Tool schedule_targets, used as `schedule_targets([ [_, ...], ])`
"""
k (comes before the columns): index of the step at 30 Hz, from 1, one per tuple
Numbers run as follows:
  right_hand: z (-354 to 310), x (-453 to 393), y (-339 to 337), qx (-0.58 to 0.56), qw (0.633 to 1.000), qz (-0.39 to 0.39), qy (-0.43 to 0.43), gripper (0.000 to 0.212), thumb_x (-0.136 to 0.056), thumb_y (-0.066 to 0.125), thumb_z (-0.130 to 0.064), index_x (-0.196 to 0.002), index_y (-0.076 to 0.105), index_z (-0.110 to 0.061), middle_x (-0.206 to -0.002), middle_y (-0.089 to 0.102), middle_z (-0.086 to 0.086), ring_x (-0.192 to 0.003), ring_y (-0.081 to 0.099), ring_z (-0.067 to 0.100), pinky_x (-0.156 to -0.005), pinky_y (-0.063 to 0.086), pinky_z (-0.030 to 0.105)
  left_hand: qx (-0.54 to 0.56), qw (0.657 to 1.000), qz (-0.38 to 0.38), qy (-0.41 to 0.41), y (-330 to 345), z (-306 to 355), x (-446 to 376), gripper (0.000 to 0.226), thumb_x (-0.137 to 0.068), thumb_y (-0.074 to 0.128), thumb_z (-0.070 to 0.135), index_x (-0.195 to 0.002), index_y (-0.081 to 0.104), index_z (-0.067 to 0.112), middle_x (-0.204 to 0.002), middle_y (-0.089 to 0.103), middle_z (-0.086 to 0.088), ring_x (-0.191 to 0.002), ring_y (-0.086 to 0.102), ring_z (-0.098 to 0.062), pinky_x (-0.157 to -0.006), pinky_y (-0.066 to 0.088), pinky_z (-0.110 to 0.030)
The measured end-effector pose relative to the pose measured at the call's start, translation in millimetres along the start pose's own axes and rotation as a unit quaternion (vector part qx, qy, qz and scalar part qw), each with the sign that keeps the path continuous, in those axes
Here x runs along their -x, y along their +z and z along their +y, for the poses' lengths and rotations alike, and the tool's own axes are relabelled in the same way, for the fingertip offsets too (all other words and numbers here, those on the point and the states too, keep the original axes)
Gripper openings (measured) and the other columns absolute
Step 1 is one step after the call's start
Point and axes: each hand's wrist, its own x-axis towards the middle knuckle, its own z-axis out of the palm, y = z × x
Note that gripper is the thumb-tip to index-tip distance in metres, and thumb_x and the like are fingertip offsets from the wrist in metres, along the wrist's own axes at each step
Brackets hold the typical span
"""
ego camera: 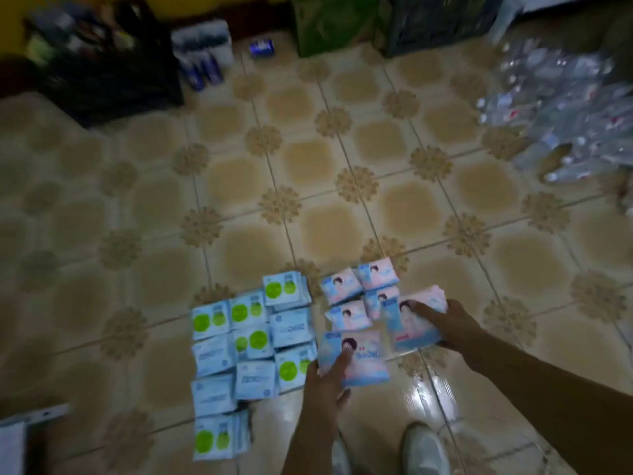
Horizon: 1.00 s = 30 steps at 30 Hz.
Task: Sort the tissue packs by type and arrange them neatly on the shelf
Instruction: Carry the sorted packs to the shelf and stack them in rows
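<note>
Fingers point(347, 354) pinching pink tissue packs point(356, 361), patterned tile floor point(308, 173), dim room

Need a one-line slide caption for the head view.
Left hand and right hand each grip a pink pack beside green-dot packs on tiled floor.

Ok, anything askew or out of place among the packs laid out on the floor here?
Mostly tidy: green-and-blue packs sit left, pink packs right. One pink pack under the right hand lies tilted. The left hand holds another pink pack. The frame is blurred.
</note>
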Motion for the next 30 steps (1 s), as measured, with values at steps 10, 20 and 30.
schedule_targets([
  [10, -242, 379, 30, -0.125, 0.975, -0.146, -0.113, 0.036, -0.087, 0.069, -0.04, -0.121, 0.061, -0.028, -0.113, 0.071, -0.001, -0.1, 0.068, 0.018, -0.093, 0.054, 0.043, 0.036, 0.979, -0.01, 0.198, -88, 192, 397, 0.077, -0.059, 0.089, 0.056, -0.123, 0.065, 0.021, -0.112, 0.074, -0.002, -0.101, 0.072, -0.016, -0.073, 0.058, -0.026],
  [20, -306, 627, 142, -0.045, 0.857, -0.464, -0.221, 0.036, -0.095, 0.058, -0.024, -0.129, 0.057, -0.012, -0.099, 0.074, 0.004, -0.074, 0.072, 0.009, -0.054, 0.054, 0.021, 0.193, 0.864, 0.208, 0.417, -213, 145, 657, 0.064, -0.075, 0.076, 0.061, -0.126, 0.06, 0.025, -0.115, 0.074, -0.001, -0.106, 0.071, -0.02, -0.098, 0.053, -0.046],
  [30, -247, 854, 248, 0.041, 0.729, -0.609, -0.31, 0.067, -0.074, 0.074, -0.056, -0.128, 0.059, -0.018, -0.118, 0.07, 0.006, -0.107, 0.067, 0.026, -0.092, 0.053, 0.044, 0.256, 0.718, 0.394, 0.514, -344, 49, 847, 0.043, -0.08, 0.079, 0.044, -0.116, 0.064, 0.024, -0.107, 0.076, 0.004, -0.097, 0.073, -0.012, -0.084, 0.058, -0.027],
])
